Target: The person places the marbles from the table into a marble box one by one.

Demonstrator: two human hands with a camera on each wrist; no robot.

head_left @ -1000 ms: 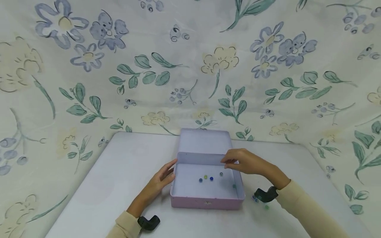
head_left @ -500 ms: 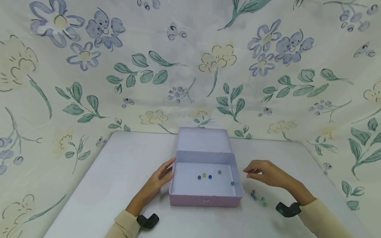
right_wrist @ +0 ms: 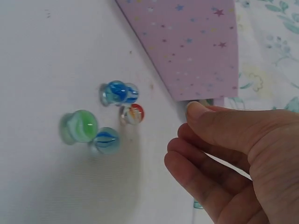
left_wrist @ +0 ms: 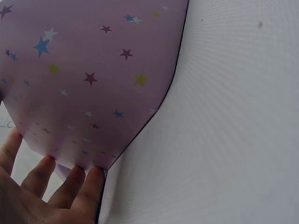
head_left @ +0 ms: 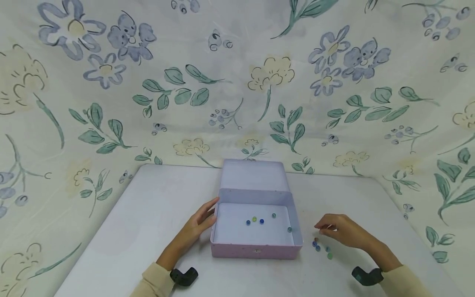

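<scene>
A pink-lilac box [head_left: 256,251], printed with stars, stands with its lid [head_left: 253,175] raised at the back. Several glass marbles lie apart on its floor, among them a yellow-green marble [head_left: 254,219] and a dark blue marble [head_left: 261,221]. With relaxed fingers my left hand [head_left: 194,225] rests against the box's left side. My right hand [head_left: 346,232] hovers beyond the loose marbles to the right of the box, fingers loosely bent, and no marble shows in its grasp. The right wrist view has a green marble [right_wrist: 84,126], a red-orange marble [right_wrist: 135,113] and blue ones [right_wrist: 117,92] close to that hand.
A white table [head_left: 159,198] carries the box and the loose marbles. Floral fabric [head_left: 237,103] hangs behind the table and along its sides. Each wrist wears a black camera [head_left: 184,276].
My right hand has left the space over the box and come right and toward me, near the loose marbles. The left hand keeps its place on the box.
</scene>
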